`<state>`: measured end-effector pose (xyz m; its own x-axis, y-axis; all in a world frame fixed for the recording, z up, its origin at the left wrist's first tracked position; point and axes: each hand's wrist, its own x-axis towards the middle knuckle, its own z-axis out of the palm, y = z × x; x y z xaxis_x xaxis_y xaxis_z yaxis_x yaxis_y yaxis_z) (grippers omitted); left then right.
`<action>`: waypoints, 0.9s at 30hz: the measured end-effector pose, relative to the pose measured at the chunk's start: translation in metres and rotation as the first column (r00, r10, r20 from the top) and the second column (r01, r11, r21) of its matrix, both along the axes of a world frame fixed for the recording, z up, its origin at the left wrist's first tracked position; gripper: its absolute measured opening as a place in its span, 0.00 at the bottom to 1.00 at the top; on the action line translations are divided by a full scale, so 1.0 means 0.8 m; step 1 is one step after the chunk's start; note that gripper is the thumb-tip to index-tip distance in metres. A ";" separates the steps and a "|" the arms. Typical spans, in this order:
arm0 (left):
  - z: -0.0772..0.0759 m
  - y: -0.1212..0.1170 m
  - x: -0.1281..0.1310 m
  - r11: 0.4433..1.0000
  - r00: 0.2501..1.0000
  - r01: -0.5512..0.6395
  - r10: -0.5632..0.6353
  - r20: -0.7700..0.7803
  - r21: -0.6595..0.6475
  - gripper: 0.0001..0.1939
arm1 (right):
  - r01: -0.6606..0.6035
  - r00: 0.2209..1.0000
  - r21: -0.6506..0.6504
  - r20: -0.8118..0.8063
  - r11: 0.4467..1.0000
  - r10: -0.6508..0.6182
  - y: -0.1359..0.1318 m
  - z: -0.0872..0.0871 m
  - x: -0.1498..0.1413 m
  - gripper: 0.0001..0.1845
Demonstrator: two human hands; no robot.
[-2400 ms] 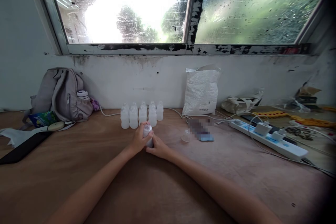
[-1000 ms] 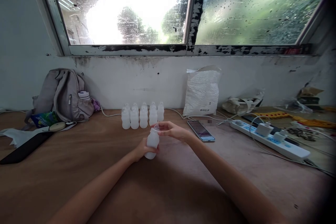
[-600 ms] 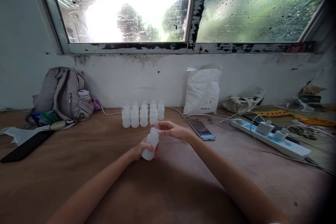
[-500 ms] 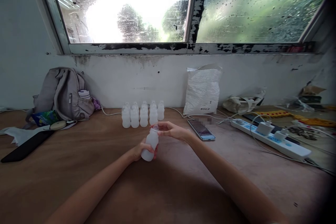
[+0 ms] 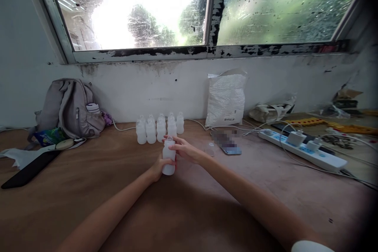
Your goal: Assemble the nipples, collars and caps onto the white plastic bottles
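A frosted white baby bottle (image 5: 168, 154) stands nearly upright in front of me, just above or on the table; I cannot tell which. My left hand (image 5: 161, 167) is closed around its lower body. The fingers of my right hand (image 5: 186, 149) close about its neck, just below a clear, pointed top. A clear dome-shaped cap (image 5: 210, 149) lies on the table to the right of my right hand. Behind the bottle, several similar frosted bottles (image 5: 151, 130) stand together near the wall.
A phone (image 5: 232, 149) lies right of the clear cap. Behind it, a white padded bag (image 5: 226, 100) leans on the wall. Farther right is a power strip (image 5: 304, 151) with cables. A grey backpack (image 5: 69, 106) and a black flat case (image 5: 31, 169) are at the left.
The bottle has gone from tilted to nearly upright, and its top is now narrower. A clear cap now shows on the table beside the phone. My right hand remains at the neck.
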<state>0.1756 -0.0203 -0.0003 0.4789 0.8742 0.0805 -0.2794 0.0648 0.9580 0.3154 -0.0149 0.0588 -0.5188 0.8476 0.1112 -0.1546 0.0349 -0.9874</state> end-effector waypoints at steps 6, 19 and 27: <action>-0.005 0.010 -0.001 0.949 0.949 -0.314 0.313 0.024 0.038 0.05 | 0.064 0.994 -0.075 -0.082 0.995 -0.070 -0.002 0.016 0.004 0.20; 0.002 0.003 -0.002 0.976 0.980 -0.195 0.197 -0.014 0.093 0.06 | 0.216 0.975 0.057 0.041 0.975 -0.218 0.001 0.015 0.002 0.18; -0.001 -0.018 0.012 0.997 0.994 0.065 -0.068 -0.086 -0.041 0.10 | 0.001 0.997 -0.005 0.078 1.000 0.000 -0.009 0.003 -0.006 0.17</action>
